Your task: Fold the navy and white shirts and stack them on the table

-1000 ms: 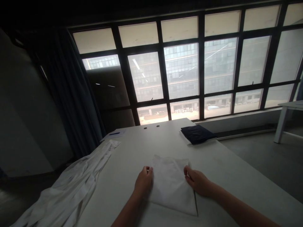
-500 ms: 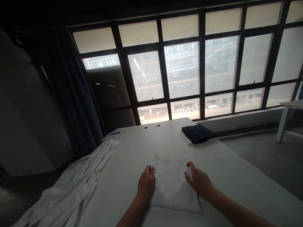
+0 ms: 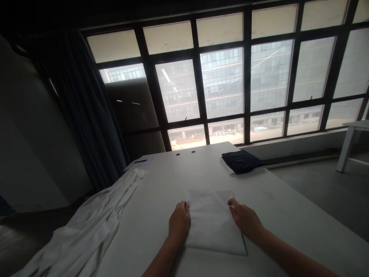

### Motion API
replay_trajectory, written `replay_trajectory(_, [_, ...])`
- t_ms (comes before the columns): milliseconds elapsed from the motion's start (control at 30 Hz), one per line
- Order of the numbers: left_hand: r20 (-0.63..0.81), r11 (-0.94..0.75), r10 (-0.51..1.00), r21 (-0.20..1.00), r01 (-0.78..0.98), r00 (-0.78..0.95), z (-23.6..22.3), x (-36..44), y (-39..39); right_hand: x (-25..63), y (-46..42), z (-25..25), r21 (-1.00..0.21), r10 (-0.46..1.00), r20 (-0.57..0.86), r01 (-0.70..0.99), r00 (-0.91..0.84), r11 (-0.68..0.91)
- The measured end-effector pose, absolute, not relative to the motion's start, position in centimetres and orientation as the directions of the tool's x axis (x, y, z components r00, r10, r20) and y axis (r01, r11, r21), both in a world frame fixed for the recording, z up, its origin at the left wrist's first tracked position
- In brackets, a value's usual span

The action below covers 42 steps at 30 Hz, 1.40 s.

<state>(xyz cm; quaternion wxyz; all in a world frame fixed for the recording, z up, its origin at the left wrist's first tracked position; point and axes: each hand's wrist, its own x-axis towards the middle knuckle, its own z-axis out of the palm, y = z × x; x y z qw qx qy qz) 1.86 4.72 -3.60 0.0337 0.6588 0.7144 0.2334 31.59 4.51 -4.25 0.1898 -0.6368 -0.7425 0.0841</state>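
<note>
A folded white cloth (image 3: 215, 227) lies in a near-square packet on the table in front of me. My left hand (image 3: 179, 221) grips its left edge, fingers curled and the tips partly out of sight. On the opposite edge, near the far right corner, my right hand (image 3: 247, 218) pinches the fabric between thumb and fingers. The upper face looks fairly flat, with faint creases. A thin dark line runs along the near right border.
Loose white fabric (image 3: 95, 223) is heaped along the left side of the white table (image 3: 184, 173). A dark folded cloth (image 3: 242, 161) rests on something white at the far right edge. Paper with a pen (image 3: 140, 161) lies far left. Another table (image 3: 346, 148) stands right.
The cloth's far edge has straightened and its wrinkled top has become flatter. My right hand's fingers have closed in on the right edge. My left hand stays at the left edge.
</note>
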Motion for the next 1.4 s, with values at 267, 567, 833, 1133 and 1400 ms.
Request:
replay_trajectory(267, [0.214, 0.06, 0.967, 0.325, 0.944, -0.135, -3.2, 1.1, 4.9, 31.6, 4.7, -4.3, -0.411, 0.972, 0.21, 0.893, -0.101, 0.181])
replay_trajectory(567, [0.016, 0.074, 0.997, 0.296, 0.952, -0.082, -1.7, -0.4, 4.7, 33.2, 6.7, -3.8, -0.579, 0.983, 0.103, 0.794, -0.154, 0.186])
replay_trajectory(833, [0.05, 0.107, 0.99, 0.305, 0.946, -0.128, -1.4, 0.0, 5.8, 32.3, 8.0, -4.5, -0.616, 0.98, 0.2, 0.777, -0.011, 0.134])
replay_trajectory(1133, [0.104, 0.113, 0.983, 0.29, 0.95, -0.149, -2.2, 1.4, 6.6, 32.5, 9.2, -4.8, -0.716, 0.947, 0.32, 0.647, -0.028, 0.261])
replay_trajectory(1400, [0.174, 0.071, 0.979, 0.207, 0.976, -0.108, -0.5, 1.0, 5.2, 32.6, 8.4, -3.6, -0.603, 0.973, 0.223, 0.775, -0.059, 0.186])
